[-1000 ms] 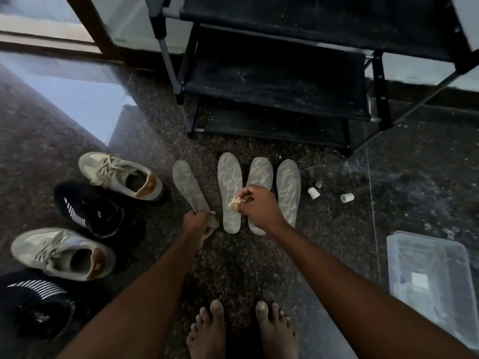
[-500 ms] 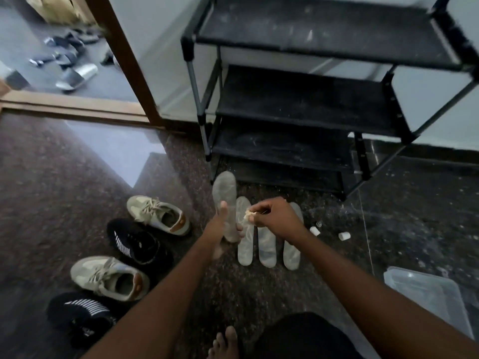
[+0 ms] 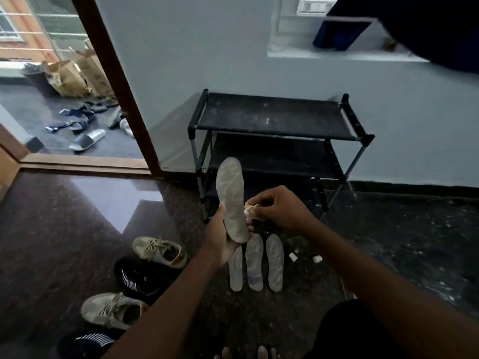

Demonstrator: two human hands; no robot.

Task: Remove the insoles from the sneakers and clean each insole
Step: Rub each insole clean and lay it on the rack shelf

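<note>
Upright in left hand [image 3: 220, 244], insole [image 3: 232, 200] (right hand [image 3: 278, 211] with wad [image 3: 251, 207] beside)

The dark floor [image 3: 64, 242] carries three insoles [image 3: 254, 265], four sneakers [image 3: 158, 251] and a rack [image 3: 272, 117].

Dim room, doorway daylight, floor [image 3: 108, 193] glare, wide-angle warp

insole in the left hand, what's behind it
The black shoe rack stands behind the raised insole; its lower shelves are partly covered. The left hand cups its heel, hiding the top of one floor insole.
</note>
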